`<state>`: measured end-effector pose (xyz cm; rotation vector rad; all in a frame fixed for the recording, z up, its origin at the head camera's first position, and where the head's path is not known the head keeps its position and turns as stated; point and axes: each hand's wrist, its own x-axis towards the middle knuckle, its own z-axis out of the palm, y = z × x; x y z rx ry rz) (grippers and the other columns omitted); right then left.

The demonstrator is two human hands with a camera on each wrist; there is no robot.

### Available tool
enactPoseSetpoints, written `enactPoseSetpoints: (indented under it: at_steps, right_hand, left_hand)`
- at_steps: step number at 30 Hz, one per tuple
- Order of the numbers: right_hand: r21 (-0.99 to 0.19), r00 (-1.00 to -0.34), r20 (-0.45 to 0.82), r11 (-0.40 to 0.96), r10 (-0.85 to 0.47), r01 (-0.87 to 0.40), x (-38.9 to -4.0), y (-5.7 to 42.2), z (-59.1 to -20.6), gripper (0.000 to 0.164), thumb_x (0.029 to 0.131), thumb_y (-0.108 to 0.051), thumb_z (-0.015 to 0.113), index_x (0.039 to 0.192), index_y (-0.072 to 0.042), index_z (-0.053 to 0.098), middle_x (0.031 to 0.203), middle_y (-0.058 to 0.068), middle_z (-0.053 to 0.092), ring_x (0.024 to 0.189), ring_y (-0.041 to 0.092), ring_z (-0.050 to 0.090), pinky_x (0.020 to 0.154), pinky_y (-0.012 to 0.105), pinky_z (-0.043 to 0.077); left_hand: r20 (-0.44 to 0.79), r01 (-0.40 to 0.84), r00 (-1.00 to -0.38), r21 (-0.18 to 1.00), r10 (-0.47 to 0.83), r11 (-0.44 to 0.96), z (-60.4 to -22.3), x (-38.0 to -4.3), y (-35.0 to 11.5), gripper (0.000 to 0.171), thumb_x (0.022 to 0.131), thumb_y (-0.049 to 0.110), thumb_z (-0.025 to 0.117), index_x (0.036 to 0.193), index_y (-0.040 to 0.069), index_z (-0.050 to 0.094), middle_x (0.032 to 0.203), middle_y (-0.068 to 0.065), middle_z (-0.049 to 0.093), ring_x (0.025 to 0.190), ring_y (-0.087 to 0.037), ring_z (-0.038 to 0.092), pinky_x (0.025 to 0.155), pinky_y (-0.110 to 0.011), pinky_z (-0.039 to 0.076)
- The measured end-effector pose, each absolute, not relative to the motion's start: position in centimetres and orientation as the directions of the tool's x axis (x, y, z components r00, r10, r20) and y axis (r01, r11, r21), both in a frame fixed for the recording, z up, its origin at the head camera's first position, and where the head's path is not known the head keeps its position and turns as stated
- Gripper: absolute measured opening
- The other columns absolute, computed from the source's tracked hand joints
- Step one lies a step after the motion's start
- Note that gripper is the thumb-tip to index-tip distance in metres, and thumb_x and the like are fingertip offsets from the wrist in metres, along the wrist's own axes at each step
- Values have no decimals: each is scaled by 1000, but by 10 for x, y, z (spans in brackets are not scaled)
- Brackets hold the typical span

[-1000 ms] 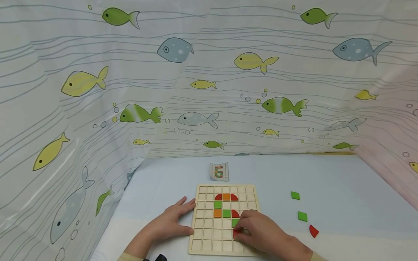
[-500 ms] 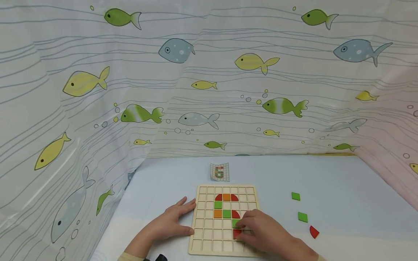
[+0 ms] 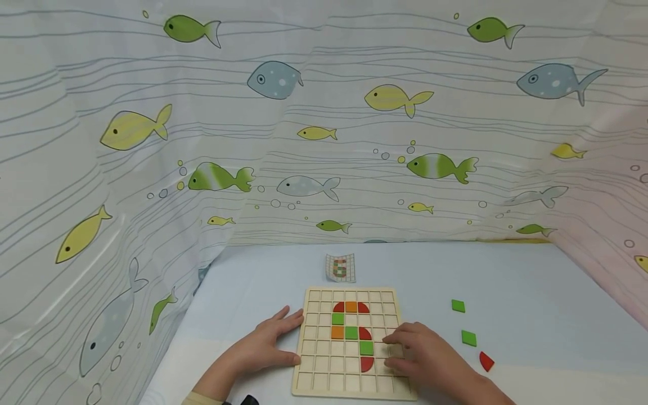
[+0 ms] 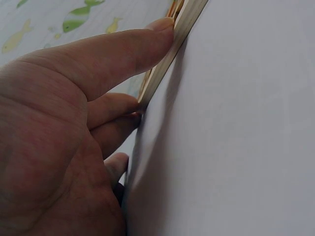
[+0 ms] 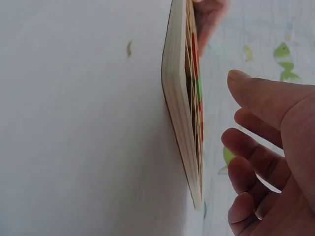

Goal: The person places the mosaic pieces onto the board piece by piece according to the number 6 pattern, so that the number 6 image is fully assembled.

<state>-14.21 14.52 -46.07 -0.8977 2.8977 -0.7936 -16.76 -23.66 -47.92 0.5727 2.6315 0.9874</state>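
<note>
A pale wooden grid board [image 3: 324, 382] lies on the table with red, orange and green tiles in some of its cells. My left hand [image 3: 263, 344] rests against its left edge, thumb and fingertips touching the rim, as the left wrist view also shows along the board's side [image 4: 170, 54]. Over the right part of the board hovers my right hand [image 3: 425, 354], fingers loosely bent, holding nothing. To the left of its fingertips, a red quarter-round tile [image 3: 367, 364] sits in a cell below a green square tile [image 3: 367, 347].
Right of the board lie a green square tile [image 3: 458, 306], a second green tile [image 3: 468, 338] and a red quarter-round tile [image 3: 486, 361]. Behind the board is a small pattern card [image 3: 340, 268], slightly curled. A fish-print curtain [image 3: 324, 169] surrounds the table's back and sides.
My right hand has let go of the red quarter-round tile and moved right, away from it. The tile stays in its cell, now fully visible. My left hand has not moved.
</note>
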Motion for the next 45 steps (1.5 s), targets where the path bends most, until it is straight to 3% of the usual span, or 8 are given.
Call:
enactPoseSetpoints:
  at_steps: [16, 28, 34, 45]
  right_hand:
    - [-414, -886, 298, 789, -355, -455, -137, 192, -470, 31, 81, -36, 81, 109, -24, 75, 106, -22, 61, 91, 4, 58, 79, 30, 51]
    - [-444, -954, 248, 855, -171, -268, -145, 236, -471, 33, 83, -39, 79, 111, -22, 74, 112, -11, 65, 95, 17, 62, 84, 45, 50]
    - [-452, -966, 215, 862, -147, -231, -149, 254, -474, 35, 83, -37, 80, 111, -18, 74, 114, -3, 66, 86, 14, 64, 76, 42, 52]
    - [-444, -980, 152, 877, -131, -186, -152, 271, -479, 40, 82, -33, 80, 116, -12, 73, 112, 3, 66, 92, 22, 66, 81, 50, 52]
  left_hand:
    - [-107, 280, -879, 672, 465, 685, -479, -169, -237, 89, 75, 52, 80, 149, 15, 47, 157, 9, 34, 149, -32, 13, 108, -68, 18]
    - [-110, 281, -881, 662, 461, 695, -480, -169, -236, 90, 74, 55, 79, 149, 17, 47, 157, 9, 34, 149, -33, 13, 107, -69, 18]
    - [-107, 287, -880, 658, 464, 697, -479, -170, -238, 90, 75, 55, 79, 150, 18, 46, 156, 9, 35, 149, -33, 14, 107, -69, 18]
    - [-98, 291, -876, 671, 471, 682, -479, -170, -237, 90, 75, 53, 80, 150, 15, 46, 156, 8, 35, 148, -34, 14, 107, -70, 17]
